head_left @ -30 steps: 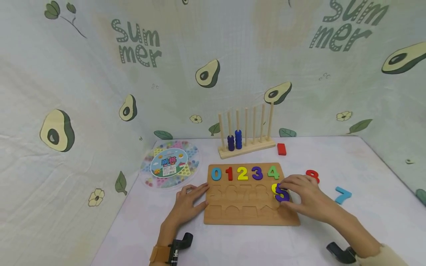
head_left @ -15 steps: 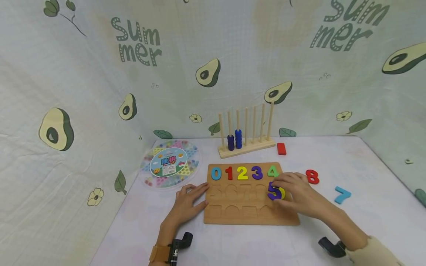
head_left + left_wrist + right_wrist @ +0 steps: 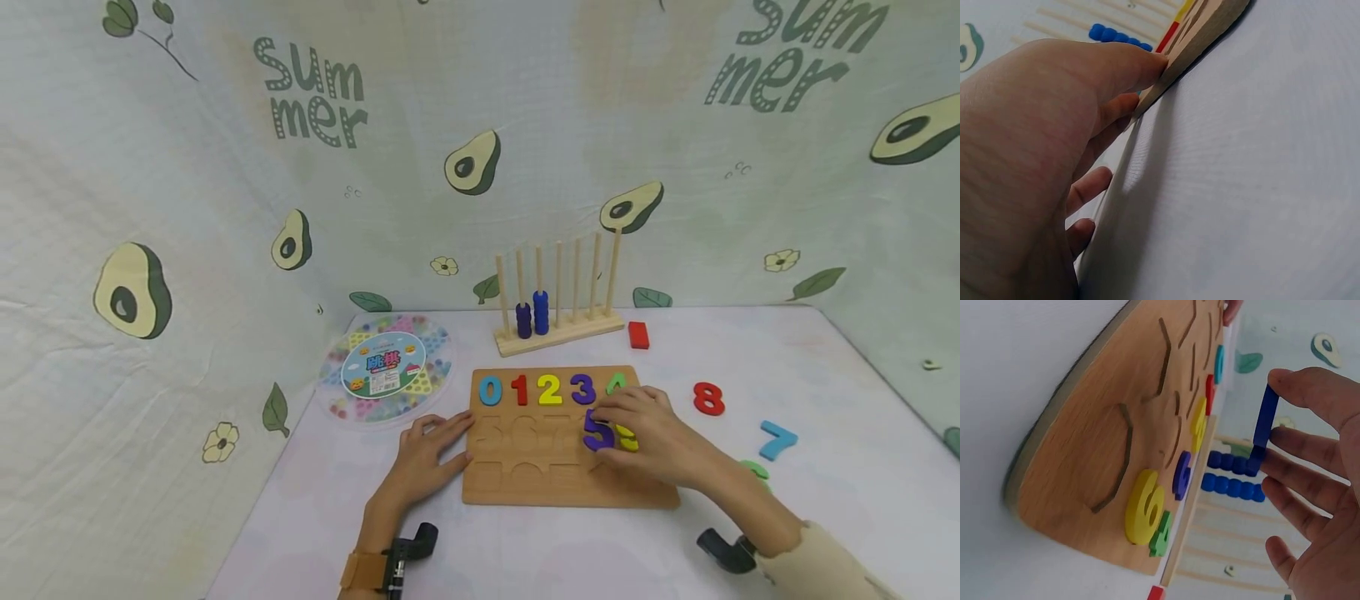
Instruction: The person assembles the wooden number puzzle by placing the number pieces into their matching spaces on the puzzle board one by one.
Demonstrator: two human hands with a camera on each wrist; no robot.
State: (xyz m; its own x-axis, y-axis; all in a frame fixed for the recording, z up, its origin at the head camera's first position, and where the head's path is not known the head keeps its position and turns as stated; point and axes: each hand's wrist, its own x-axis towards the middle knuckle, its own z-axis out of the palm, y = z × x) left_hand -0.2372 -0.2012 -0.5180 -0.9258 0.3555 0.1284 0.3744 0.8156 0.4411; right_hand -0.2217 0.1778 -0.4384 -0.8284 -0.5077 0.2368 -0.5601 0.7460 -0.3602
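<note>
In the head view my right hand (image 3: 651,437) holds a purple number 5 (image 3: 598,432) over the right part of the wooden number board (image 3: 517,492). The right wrist view shows the 5 (image 3: 1265,422) edge-on, pinched between thumb and fingers and raised off the board. A yellow number (image 3: 1144,509), shaped like a 6 or 9, lies in the board's second row at the right end, partly behind my hand in the head view. My left hand (image 3: 423,458) touches the board's left edge with thumb and fingertips. Blue 0 (image 3: 491,390), red 1, yellow 2, purple 3 and green 4 fill the top row.
Right of the board lie a red 8 (image 3: 708,398), a blue 7 (image 3: 778,440) and a green piece (image 3: 757,471) partly hidden by my forearm. Behind stand a peg rack (image 3: 558,333) with blue beads and a red block (image 3: 638,335). A round game box (image 3: 386,367) lies at left.
My right hand has moved left across the board with the purple 5, away from the yellow number's place. The red 8 and a green piece have come into fuller view. The left hand stays put.
</note>
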